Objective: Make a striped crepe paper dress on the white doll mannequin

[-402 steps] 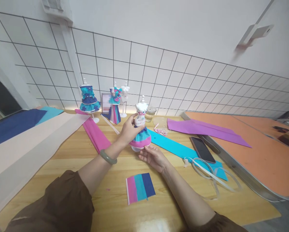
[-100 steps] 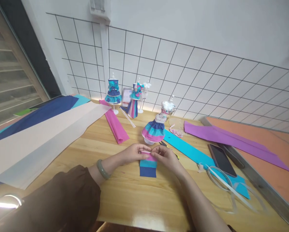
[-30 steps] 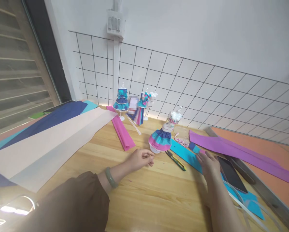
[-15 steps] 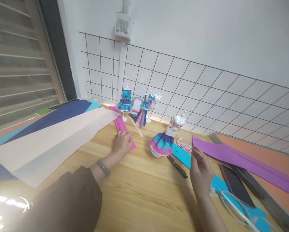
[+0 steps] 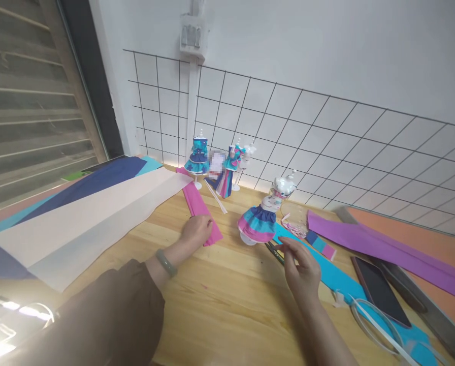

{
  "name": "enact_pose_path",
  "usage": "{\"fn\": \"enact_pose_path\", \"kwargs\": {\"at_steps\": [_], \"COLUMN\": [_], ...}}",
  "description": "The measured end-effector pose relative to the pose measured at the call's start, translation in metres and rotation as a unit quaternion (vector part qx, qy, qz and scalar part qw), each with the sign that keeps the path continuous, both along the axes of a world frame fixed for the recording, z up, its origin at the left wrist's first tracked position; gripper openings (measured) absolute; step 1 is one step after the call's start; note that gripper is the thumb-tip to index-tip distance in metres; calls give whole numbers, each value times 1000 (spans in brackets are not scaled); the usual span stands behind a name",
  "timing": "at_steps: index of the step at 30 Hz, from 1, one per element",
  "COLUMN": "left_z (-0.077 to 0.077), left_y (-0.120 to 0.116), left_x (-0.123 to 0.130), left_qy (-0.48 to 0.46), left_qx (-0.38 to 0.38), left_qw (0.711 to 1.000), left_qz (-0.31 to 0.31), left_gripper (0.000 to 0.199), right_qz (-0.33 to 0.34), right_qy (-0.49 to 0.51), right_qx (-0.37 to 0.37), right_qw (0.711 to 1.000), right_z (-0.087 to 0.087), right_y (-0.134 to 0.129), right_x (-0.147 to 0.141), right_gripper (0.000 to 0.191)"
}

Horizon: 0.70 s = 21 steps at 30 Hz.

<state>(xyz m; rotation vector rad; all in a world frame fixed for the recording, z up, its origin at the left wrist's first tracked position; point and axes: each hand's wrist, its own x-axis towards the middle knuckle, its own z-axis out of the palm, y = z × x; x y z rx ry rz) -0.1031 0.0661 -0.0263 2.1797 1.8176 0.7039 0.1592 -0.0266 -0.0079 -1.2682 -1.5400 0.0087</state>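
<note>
My left hand (image 5: 197, 232), curled, rests on the near end of a pink fabric strip (image 5: 199, 203); whether its fingers grip the cloth is hidden. My right hand (image 5: 301, 267) is over the black and green scissors (image 5: 275, 252), its fingers bent and the thumb near the fingertips; I cannot make out anything between them. Just left of it stands a small white mannequin (image 5: 283, 187) in a layered navy, teal and pink skirt (image 5: 257, 222). A blue strip (image 5: 332, 274) runs beside the right hand, with a small three-coloured patch (image 5: 321, 246) at its edge.
Pale and navy fabric sheets (image 5: 98, 203) spread over the left. Dressed mannequins (image 5: 199, 156) stand at the back by a wire grid (image 5: 263, 117). On the right lie a purple strip (image 5: 368, 244), a phone (image 5: 380, 291), a coiled cable (image 5: 378, 325) and an orange-lined tray (image 5: 414, 244).
My right hand has moved left over the scissors, uncovering the three-coloured patch. My left hand has shifted slightly right, and the pink strip's near end lies farther right and lower.
</note>
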Motion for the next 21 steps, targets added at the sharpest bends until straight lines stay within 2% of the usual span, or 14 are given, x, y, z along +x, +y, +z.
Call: {"fn": "enact_pose_path", "kwargs": {"at_steps": [3,6,12,14,16,18,21], "left_z": [1,6,22,22,18,12,6], "left_y": [-4,-7,-30,-44,-58,-70,-80], "left_x": [3,6,22,32,41,49,55], "left_qy": [6,12,27,32,21,-19,-97], "left_qx": [-9,-16,-17,-19,-18,-14,-16], "left_qw": [1000,1000,998,996,991,979,964], "left_qz": [-3,-9,-58,-83,-134,-202,-249], "left_gripper": [27,28,30,32,32,31,25], "right_qz": [60,111,219,230,232,230,224], "right_qy": [-11,-41,-155,-160,-158,-162,-171], "right_qx": [-8,-55,-137,-162,-195,-222,-236], "right_qw": [998,991,954,946,940,934,930], "right_z": [-5,-11,-13,-12,-11,-10,-12], "right_y": [-2,-3,-4,-5,-5,-6,-5], "right_x": [-3,-10,-32,-39,-43,-44,-42], "right_gripper": [22,26,32,30,26,22,21]}}
